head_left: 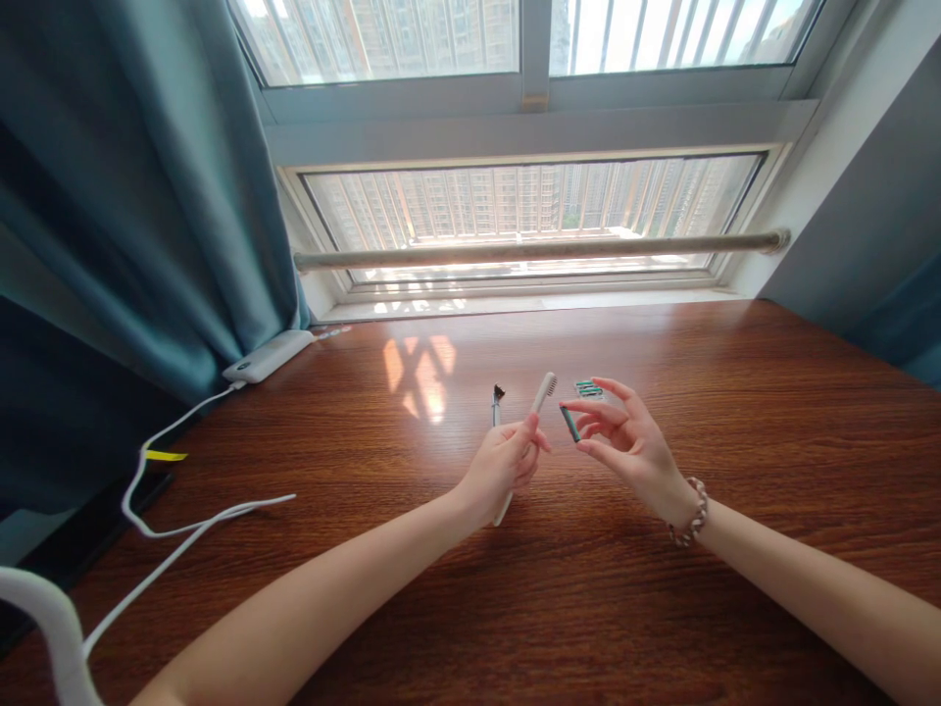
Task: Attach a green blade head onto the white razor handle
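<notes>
My left hand (504, 466) is closed around a slim white razor handle (540, 394), whose ridged head points up and away from me. My right hand (624, 441) pinches a small teal razor blade cartridge (569, 423) between thumb and fingertips, a short gap to the right of the handle's head. A small pack of teal cartridges (588, 388) lies on the wooden table (662, 608) just behind my right fingers. A second thin tool with a dark tip (498, 400) lies on the table behind my left hand. A beaded bracelet (692, 513) circles my right wrist.
A white power bank (269, 355) lies at the table's back left edge, with a white cable (176, 520) trailing toward me. A teal curtain (132, 196) hangs at the left. A window with a rail (536, 250) runs along the back.
</notes>
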### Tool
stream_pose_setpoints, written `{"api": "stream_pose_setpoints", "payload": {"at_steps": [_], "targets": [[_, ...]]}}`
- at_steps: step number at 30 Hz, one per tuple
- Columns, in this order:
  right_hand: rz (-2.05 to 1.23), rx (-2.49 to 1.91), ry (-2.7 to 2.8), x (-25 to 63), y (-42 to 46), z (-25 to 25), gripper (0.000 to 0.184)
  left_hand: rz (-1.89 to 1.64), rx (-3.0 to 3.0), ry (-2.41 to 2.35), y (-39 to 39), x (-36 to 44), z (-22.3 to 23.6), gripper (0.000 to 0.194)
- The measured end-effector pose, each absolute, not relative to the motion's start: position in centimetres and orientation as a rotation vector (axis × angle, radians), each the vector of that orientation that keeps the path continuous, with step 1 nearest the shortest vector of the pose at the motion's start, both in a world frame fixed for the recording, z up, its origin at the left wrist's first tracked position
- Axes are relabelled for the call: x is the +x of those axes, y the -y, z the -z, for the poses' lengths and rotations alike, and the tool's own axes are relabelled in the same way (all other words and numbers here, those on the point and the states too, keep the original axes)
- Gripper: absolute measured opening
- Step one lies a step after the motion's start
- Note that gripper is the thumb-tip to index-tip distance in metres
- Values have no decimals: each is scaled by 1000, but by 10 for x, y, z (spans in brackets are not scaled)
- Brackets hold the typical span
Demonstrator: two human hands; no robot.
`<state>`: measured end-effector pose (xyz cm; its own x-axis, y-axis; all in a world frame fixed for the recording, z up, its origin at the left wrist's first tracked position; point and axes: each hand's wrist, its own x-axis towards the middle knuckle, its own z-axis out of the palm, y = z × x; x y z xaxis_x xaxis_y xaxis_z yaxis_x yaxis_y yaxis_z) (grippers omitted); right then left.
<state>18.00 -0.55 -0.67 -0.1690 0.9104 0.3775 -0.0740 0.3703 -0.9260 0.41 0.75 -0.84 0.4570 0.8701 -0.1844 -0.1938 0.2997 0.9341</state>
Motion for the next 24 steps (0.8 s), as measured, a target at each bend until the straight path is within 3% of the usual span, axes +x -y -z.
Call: {"api": "stream_pose_setpoints", "payload": {"at_steps": [5, 12, 19, 24], "targets": [[-1004, -788, 1616, 177, 11, 8, 64, -786, 993, -710, -3, 4, 3, 30], [-1008, -791, 1699, 176, 13, 9, 64, -811, 1079, -787, -4, 3, 3, 34], [-888, -886, 1742, 174, 14, 10, 23, -796, 1195, -870, 1, 6, 0, 36], [-860, -923, 1682, 173, 15, 17, 19, -760, 1212, -875, 2, 7, -3, 40]]}}
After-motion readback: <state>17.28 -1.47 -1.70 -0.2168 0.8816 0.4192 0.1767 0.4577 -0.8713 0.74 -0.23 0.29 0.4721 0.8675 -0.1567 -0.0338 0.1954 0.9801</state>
